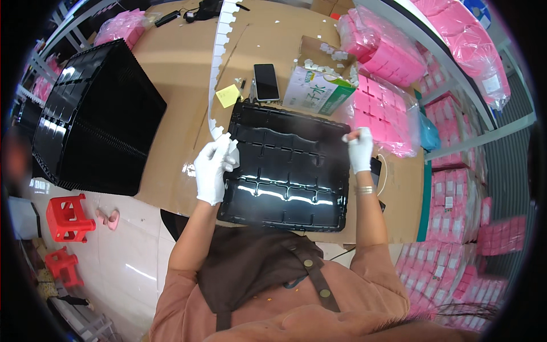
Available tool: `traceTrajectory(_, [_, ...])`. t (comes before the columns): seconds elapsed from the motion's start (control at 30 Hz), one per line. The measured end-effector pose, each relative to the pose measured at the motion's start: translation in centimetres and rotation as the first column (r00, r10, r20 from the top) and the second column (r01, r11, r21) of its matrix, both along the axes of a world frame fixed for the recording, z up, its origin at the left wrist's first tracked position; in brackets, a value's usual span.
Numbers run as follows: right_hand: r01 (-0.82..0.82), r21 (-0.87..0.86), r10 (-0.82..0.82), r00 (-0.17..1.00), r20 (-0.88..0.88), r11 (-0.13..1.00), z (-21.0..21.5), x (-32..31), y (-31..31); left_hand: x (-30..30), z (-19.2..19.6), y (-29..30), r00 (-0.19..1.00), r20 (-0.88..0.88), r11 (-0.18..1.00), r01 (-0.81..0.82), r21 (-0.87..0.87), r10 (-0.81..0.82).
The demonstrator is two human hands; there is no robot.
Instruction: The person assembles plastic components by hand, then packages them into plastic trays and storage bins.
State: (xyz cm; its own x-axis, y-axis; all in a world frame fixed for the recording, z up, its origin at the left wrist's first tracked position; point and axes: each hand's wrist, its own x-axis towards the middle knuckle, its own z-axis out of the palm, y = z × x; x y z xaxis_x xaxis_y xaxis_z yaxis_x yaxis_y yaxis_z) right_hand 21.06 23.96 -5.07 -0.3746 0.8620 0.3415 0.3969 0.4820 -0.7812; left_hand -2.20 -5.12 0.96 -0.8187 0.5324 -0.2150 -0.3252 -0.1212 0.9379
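A black plastic tray [285, 171] with shallow moulded compartments lies on the cardboard-covered table in front of me. My left hand [212, 170], in a white glove, is at the tray's left edge. Its fingers are closed on the lower end of a long white strip [217, 62] with notched tabs, which runs away toward the far side of the table. Over the tray's right edge is my right hand [360, 151], also gloved, with bare fingertips showing. Those fingers are curled together; whatever may be between them is too small to make out.
Left stands a tall stack of black trays [108, 125]. Beyond my tray are a phone [266, 81], a yellow sticky note [228, 96] and an open carton [316, 88] with white scraps. Bagged pink trays [382, 111] lie right; red stools [69, 218] stand on the floor.
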Motion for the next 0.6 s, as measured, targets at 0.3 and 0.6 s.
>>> traceTrajectory(0.3, [-0.033,0.314,-0.069,0.95,0.306,0.949,4.1,-5.0,-3.7,0.6,0.5,-0.3,0.998,-0.045,0.998,0.042,0.051,-0.04])
traceTrajectory(0.6, [0.013,0.241,-0.131,0.865,0.484,0.971,-1.3,-3.0,1.6,0.3,-0.2,-1.0,0.999,-0.053,1.0,-0.012,0.023,0.014])
